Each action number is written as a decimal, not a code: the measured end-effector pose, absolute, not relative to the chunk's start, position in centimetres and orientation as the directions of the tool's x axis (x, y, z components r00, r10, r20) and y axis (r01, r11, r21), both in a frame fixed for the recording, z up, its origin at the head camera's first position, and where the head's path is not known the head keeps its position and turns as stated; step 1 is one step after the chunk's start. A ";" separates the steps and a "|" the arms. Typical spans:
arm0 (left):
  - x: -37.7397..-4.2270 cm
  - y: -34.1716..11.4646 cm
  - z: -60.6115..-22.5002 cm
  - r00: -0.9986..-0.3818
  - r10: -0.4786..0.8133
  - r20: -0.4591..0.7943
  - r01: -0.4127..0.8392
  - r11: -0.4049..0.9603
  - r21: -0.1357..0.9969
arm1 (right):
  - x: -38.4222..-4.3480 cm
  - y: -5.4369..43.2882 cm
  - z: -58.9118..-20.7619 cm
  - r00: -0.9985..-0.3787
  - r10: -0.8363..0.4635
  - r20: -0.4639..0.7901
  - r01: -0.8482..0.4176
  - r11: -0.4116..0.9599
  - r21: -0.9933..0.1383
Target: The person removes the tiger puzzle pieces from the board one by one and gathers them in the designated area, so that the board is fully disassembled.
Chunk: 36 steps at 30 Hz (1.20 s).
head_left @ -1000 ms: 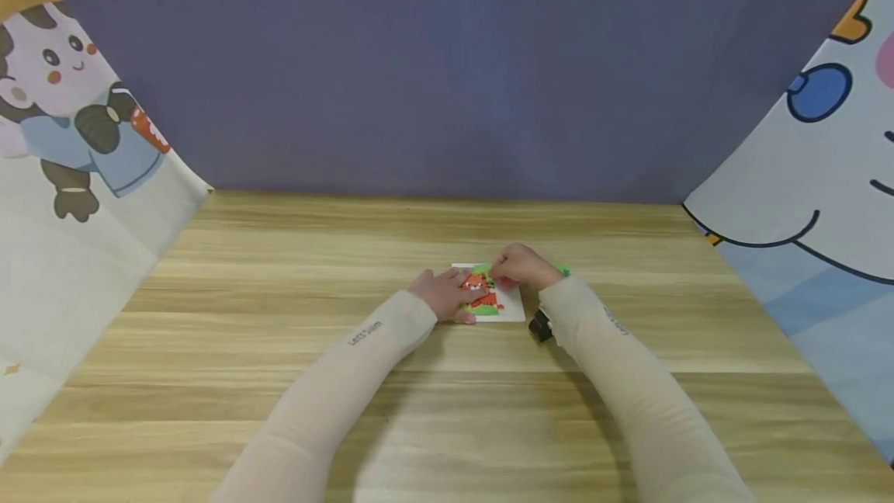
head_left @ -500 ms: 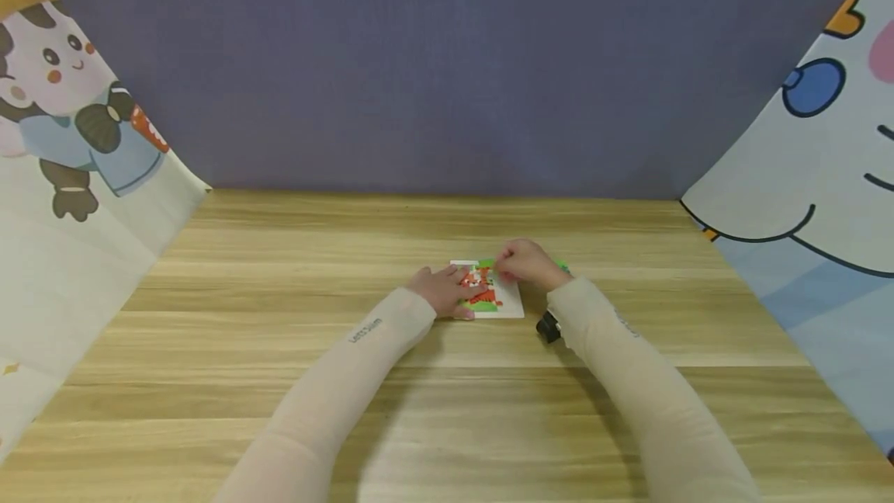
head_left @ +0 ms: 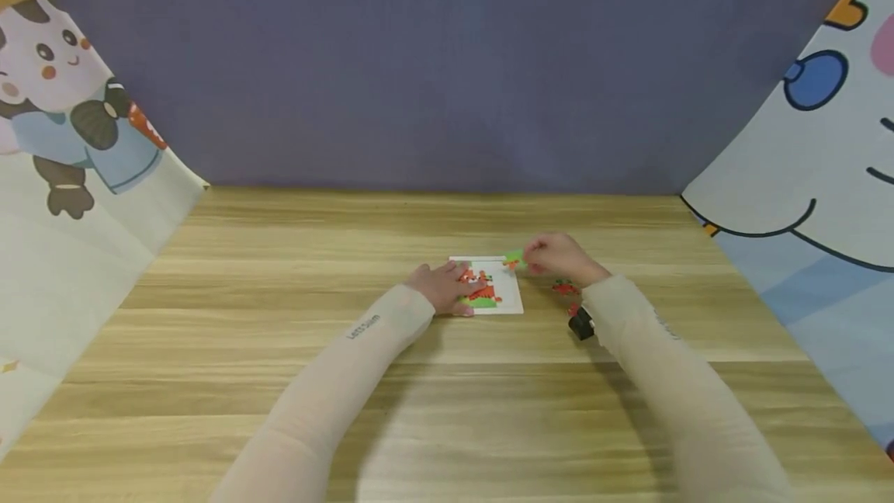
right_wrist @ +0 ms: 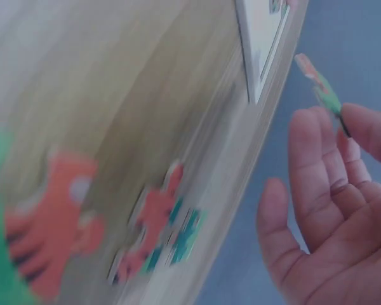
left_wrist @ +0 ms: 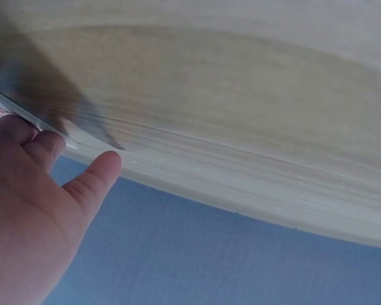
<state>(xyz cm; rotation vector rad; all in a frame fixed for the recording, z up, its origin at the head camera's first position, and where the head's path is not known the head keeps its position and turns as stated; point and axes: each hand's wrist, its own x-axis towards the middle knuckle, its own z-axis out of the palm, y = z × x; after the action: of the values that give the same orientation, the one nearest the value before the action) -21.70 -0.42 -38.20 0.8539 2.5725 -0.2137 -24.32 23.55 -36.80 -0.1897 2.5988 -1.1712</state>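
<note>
A white puzzle board (head_left: 510, 300) lies on the table with joined orange and green pieces (head_left: 482, 295) showing a tiger on its left part. My left hand (head_left: 440, 289) rests spread on the board's left side, its fingers over part of the picture. Above the board's upper right corner, my right hand (head_left: 557, 256) pinches a green and orange puzzle piece (head_left: 514, 260) between thumb and fingertips. The right wrist view shows this piece (right_wrist: 320, 86) nearly edge-on, tilted, with the board's white corner (right_wrist: 251, 63) beyond it.
Loose puzzle pieces (head_left: 566, 286) lie on the wooden table right of the board, below my right forearm. Closer up in the right wrist view are a striped orange piece (right_wrist: 51, 222) and another orange one (right_wrist: 153, 219). A dark blue panel (head_left: 447, 68) stands behind the table.
My right hand has moved right, off the board's picture, carrying the green and orange puzzle piece away and uncovering white board. Loose pieces by the right wrist now show. The left hand stays put.
</note>
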 end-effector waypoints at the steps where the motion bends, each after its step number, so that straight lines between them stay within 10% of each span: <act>1: -21.7 -0.4 -38.2 -0.722 0.538 -0.435 0.602 0.799 -0.010 | -24.3 23.8 -36.7 -0.953 -0.228 -0.199 -0.001 0.662 -0.749; 36: -21.6 -0.4 -38.0 -0.713 0.536 -0.452 0.600 0.800 0.003 | -22.9 30.7 -36.6 -0.988 -0.097 -0.120 0.035 0.618 -0.785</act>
<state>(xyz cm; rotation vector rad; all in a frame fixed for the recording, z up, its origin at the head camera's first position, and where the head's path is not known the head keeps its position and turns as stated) -21.65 -0.40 -38.04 0.8514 2.5509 -0.1997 -22.85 30.68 -36.61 -0.0512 2.6879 -1.3097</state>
